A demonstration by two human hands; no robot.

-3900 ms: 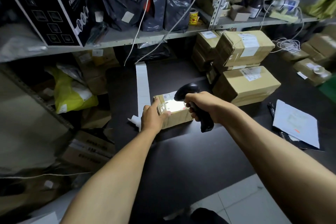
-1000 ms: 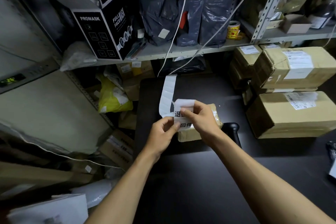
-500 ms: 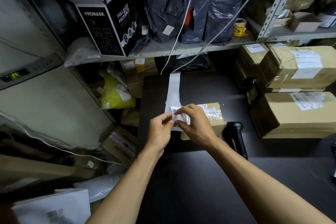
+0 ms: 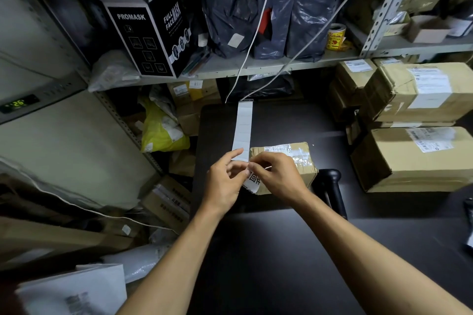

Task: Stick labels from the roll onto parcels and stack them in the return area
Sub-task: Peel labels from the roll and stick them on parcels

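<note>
A small brown cardboard parcel (image 4: 294, 158) lies on the black table (image 4: 281, 250). A white strip of labels (image 4: 243, 128) runs from the table's far edge down to my hands. My right hand (image 4: 277, 176) pinches a white label (image 4: 252, 183) with black printed characters, which curls downward at the parcel's front left corner. My left hand (image 4: 225, 181) is beside it, fingers at the strip's near end, touching the same label. Which layer each finger holds is hidden.
A black barcode scanner (image 4: 332, 186) lies right of the parcel. Larger taped boxes (image 4: 414, 156) are stacked at the right. A shelf (image 4: 256, 66) behind carries dark bags and a black mask box (image 4: 148, 41). Parcels and a yellow bag (image 4: 158, 133) crowd the floor at left.
The scanner was set down on the table earlier. Both hands took up the label strip's end; the printed label has since come down toward the parcel's front left corner.
</note>
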